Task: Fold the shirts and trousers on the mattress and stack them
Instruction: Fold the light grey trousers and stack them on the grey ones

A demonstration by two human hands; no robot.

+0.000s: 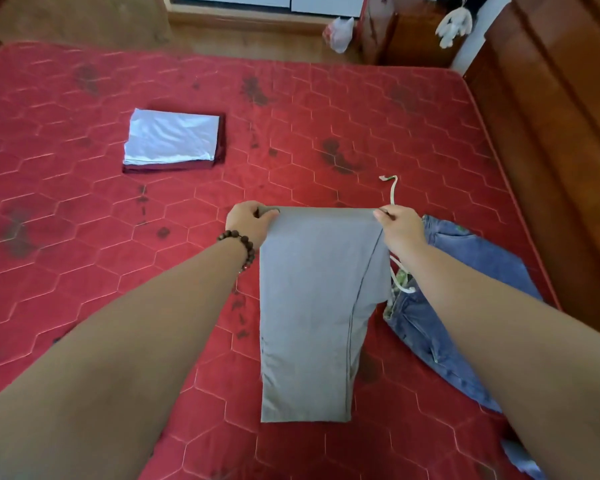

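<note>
Both arms reached out over the red mattress (84,220). Each grip, left hand (247,221) and right hand (399,227), pinched a top corner of the grey trousers (312,306). Below the grips the cloth hung soft, light and floppy, so the corners looked best to hold.

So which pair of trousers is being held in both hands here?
The grey trousers: the left hand and right hand grip their far edge. The blue jeans lie crumpled and untouched beside them, under the right arm.
</note>
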